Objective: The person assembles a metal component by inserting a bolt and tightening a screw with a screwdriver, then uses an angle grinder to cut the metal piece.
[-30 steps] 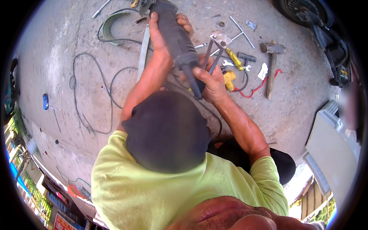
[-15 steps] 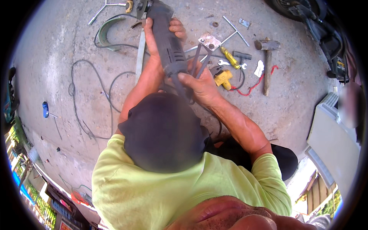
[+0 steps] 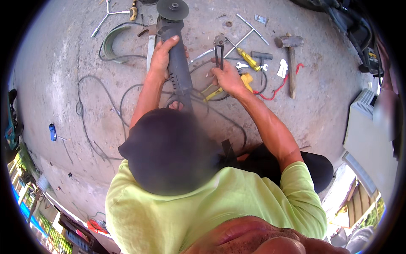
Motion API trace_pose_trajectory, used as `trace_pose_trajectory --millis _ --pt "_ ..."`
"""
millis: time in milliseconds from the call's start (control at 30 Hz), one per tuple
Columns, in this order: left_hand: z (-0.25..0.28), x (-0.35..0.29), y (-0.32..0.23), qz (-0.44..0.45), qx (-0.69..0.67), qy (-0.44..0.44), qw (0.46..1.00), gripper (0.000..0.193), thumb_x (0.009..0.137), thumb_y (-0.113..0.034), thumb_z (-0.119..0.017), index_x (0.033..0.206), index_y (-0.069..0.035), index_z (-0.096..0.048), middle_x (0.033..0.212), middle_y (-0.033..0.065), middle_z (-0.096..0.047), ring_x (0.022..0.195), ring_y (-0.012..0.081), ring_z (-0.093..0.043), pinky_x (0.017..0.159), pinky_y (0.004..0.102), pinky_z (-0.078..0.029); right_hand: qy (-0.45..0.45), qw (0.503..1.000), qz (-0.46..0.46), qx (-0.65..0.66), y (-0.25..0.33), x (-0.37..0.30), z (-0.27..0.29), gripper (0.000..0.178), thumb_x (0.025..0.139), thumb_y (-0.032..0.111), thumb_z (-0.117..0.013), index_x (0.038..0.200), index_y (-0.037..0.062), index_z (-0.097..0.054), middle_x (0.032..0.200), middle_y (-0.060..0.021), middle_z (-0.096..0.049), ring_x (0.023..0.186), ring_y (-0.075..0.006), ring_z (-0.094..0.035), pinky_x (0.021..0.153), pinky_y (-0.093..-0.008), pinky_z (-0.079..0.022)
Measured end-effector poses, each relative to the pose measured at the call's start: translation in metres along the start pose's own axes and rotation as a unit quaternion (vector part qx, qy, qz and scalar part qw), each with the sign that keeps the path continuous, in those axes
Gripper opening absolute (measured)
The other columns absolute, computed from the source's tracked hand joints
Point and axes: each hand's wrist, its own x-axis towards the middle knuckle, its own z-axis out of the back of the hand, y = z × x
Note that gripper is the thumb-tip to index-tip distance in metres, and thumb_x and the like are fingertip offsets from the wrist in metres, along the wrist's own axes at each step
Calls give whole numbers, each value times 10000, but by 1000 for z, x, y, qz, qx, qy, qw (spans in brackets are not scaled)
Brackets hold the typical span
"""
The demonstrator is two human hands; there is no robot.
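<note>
My left hand [image 3: 163, 57] is wrapped round the dark body of an angle grinder [image 3: 179, 72], its round disc [image 3: 172, 9] turned up at the far end. The grinder's near end is partly hidden behind a dark rounded shape [image 3: 173, 152]. To the right of it, my right hand [image 3: 228, 78] is closed on a tool with two dark arms, which looks like pliers [image 3: 219, 53]. Close to that hand lie a yellow-handled screwdriver [image 3: 248, 60], an open-ended wrench [image 3: 251, 66] and a yellow tool [image 3: 246, 78], partly covered by my wrist.
A wooden-handled hammer [image 3: 291, 59], a T-handle wrench [image 3: 253, 30] and a Y-shaped wrench [image 3: 108, 15] lie on the concrete floor. A black cord [image 3: 82, 110] loops across the left side. Nearby are a flat metal strip [image 3: 151, 51] and a curved green piece [image 3: 111, 44]. A grey case [image 3: 370, 127] stands right.
My right hand has left the grinder's rear end and moved right with the dark two-armed tool. The grinder has shifted toward me and its disc now shows; my left hand still grips it.
</note>
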Motion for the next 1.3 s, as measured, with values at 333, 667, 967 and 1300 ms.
trace_pose_trajectory --millis 333,667,967,1300 --pt "-15 -19 52 24 113 -22 993 561 834 -288 -776 1243 41 -577 1028 120 -685 861 184 -665 750 329 -548 -77 983 19 -163 -41 44 10 346 943 233 -552 1187 4 -637 858 -91 -696 721 -161 -642 641 -303 -505" --pt "-26 -15 54 -9 219 -48 974 566 835 -293 -787 1241 42 -578 1047 133 -694 877 195 -674 769 333 -548 -70 977 -96 177 -43 37 -5 334 1041 339 -495 1168 62 -632 847 -45 -607 650 -140 -540 568 -301 -439" --pt "-23 -6 63 -13 277 -47 960 653 810 -362 -793 1231 82 -567 1082 197 -694 971 263 -691 863 366 -543 -10 917 -151 369 -40 33 -4 397 1036 350 -536 1325 80 -566 883 -40 -509 585 -99 -397 489 -252 -313" --pt "-25 3 67 -8 287 -43 957 661 800 -358 -794 1229 90 -565 1093 217 -690 979 281 -693 859 379 -547 -2 903 -170 395 -33 31 -4 482 1066 369 -485 1411 36 -522 888 -31 -469 579 -95 -348 490 -251 -297"
